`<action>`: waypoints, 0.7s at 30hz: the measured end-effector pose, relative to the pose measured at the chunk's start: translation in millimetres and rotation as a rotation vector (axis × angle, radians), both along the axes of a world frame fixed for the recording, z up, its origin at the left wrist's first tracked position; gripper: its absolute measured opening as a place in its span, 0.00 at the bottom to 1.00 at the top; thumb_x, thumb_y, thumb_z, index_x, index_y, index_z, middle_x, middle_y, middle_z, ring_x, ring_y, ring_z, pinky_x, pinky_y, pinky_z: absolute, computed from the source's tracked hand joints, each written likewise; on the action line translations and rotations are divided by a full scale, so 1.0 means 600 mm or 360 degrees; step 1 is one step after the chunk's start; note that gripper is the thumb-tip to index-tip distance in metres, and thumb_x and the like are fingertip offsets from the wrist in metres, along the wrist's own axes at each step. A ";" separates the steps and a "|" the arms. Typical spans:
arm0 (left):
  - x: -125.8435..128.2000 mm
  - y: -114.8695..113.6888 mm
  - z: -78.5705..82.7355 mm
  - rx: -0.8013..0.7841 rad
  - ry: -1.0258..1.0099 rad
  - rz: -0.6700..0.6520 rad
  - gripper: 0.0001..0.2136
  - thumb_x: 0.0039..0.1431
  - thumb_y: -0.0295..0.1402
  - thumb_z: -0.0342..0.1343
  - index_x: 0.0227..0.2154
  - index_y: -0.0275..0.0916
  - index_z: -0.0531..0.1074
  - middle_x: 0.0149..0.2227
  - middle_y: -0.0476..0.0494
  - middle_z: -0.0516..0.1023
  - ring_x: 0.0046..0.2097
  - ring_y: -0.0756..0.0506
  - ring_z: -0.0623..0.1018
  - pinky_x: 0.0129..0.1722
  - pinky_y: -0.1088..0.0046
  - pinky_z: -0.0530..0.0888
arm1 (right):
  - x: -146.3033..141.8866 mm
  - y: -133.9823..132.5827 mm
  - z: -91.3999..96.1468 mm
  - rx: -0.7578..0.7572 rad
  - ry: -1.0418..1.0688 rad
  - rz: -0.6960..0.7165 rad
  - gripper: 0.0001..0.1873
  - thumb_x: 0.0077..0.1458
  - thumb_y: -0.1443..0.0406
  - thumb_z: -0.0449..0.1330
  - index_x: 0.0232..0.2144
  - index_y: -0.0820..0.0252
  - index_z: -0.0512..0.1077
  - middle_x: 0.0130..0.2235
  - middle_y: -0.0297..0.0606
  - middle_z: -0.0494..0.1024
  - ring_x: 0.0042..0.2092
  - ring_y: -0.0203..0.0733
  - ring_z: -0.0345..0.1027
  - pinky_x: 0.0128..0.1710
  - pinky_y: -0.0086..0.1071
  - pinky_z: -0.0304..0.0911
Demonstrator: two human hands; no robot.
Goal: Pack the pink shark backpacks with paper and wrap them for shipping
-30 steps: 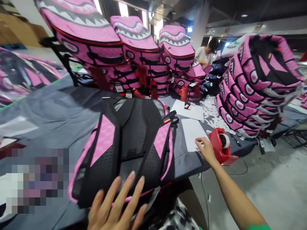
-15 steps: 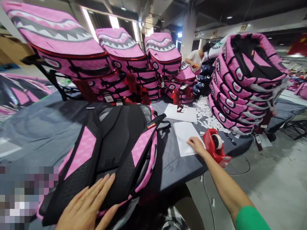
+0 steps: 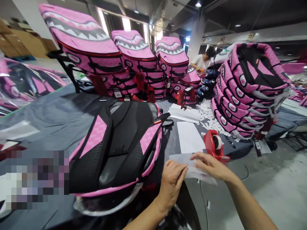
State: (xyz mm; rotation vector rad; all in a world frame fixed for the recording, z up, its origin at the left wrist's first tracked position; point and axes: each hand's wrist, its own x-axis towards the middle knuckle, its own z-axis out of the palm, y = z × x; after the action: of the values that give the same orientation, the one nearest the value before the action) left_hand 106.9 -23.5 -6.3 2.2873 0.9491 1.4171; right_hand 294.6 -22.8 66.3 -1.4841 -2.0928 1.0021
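Observation:
Just off the table's front edge, a thin, see-through white sheet of paper (image 3: 200,175) hangs between my two hands. My left hand (image 3: 173,179) pinches its left side with the fingertips. On the other side, my right hand (image 3: 211,164) has its fingers closed on the sheet's upper part. Beyond them more white paper (image 3: 188,135) lies flat on the table. A pink and black backpack (image 3: 120,147) rests to the left, straps facing up, touched by neither hand. Close by my right hand stands a red tape dispenser (image 3: 211,145) with a roll of tape.
Pink shark-face backpacks (image 3: 93,41) are piled along the back, and another tall pile of backpacks (image 3: 251,92) stands at the right. Small white paper slips (image 3: 207,116) litter the grey cloth-covered table (image 3: 48,118). A co-worker (image 3: 201,60) is at the back. A pen (image 3: 230,142) lies near the dispenser.
My left hand has left the backpack and moved right to the paper. My right hand has drawn a thin sheet off the white paper toward me, and both hands now hold it.

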 end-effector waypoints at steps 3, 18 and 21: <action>-0.007 -0.019 0.010 -0.0427 -0.0330 -0.0056 0.09 0.65 0.33 0.54 0.32 0.40 0.78 0.27 0.47 0.79 0.31 0.47 0.76 0.40 0.68 0.72 | 0.018 -0.050 -0.010 -0.0277 0.0531 -0.0157 0.31 0.54 0.42 0.59 0.48 0.60 0.69 0.31 0.32 0.72 0.28 0.35 0.60 0.27 0.27 0.54; -0.178 -0.169 -0.078 -0.0713 -0.0318 0.0498 0.11 0.63 0.36 0.54 0.45 0.42 0.77 0.45 0.40 0.81 0.47 0.43 0.80 0.49 0.68 0.77 | -0.016 -0.063 -0.114 0.0251 -0.0588 -0.0055 0.15 0.60 0.56 0.56 0.26 0.54 0.75 0.25 0.39 0.78 0.27 0.43 0.71 0.27 0.29 0.55; -0.185 -0.184 -0.117 -0.0939 -0.0365 0.0751 0.21 0.62 0.42 0.54 0.56 0.42 0.71 0.57 0.38 0.75 0.59 0.39 0.74 0.60 0.58 0.70 | -0.029 -0.022 -0.111 0.0197 -0.0650 0.0289 0.17 0.63 0.57 0.54 0.25 0.55 0.74 0.24 0.37 0.77 0.26 0.41 0.70 0.26 0.28 0.54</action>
State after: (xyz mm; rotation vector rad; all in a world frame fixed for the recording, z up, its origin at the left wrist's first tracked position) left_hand -3.9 -134.1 -76.5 1.4994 1.6359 1.2864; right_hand 277.2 -36.1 -0.3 -1.5597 -2.5607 0.6510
